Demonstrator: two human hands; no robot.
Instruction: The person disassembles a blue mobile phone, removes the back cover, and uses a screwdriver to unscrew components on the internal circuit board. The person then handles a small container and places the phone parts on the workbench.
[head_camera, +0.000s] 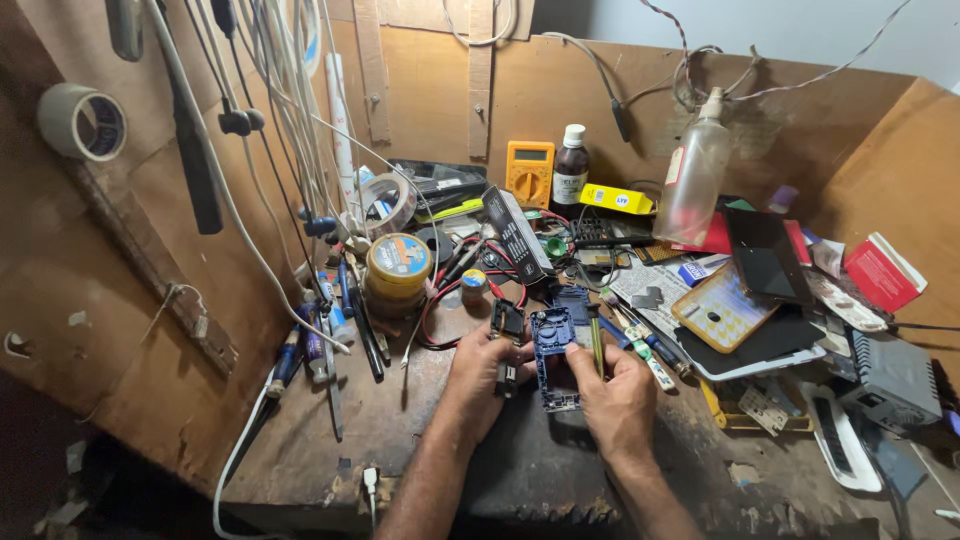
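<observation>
both hands are over the middle of the bench (400, 430), a bit toward the front edge. the left hand (478, 375) has its fingers pinched around a small dark circuit board (507, 330), held upright just left of the blue phone frame (553, 358). the right hand (618, 400) grips that blue frame from the right side, fingers closed on it, and it also has a thin yellowish screwdriver (597, 342) tucked between the fingers, standing nearly upright right beside the frame. board and frame are just beside each other, can't tell if they're touching.

rest of the bench is a mess. behind the hands there's a round tin with a blue and yellow lid (397, 262), red wires looping near it, a yellow multimeter (529, 172) leaning at the back wall, and a dark brown bottle with a white cap (570, 172) next to it. a clear plastic spray bottle (693, 175) stands further right. toward the right edge there's a phone with a patterned yellowish back (722, 312), a dark tablet-like screen (767, 257) and a red box (883, 272). a tape roll (83, 122) hangs on the left wall.
</observation>
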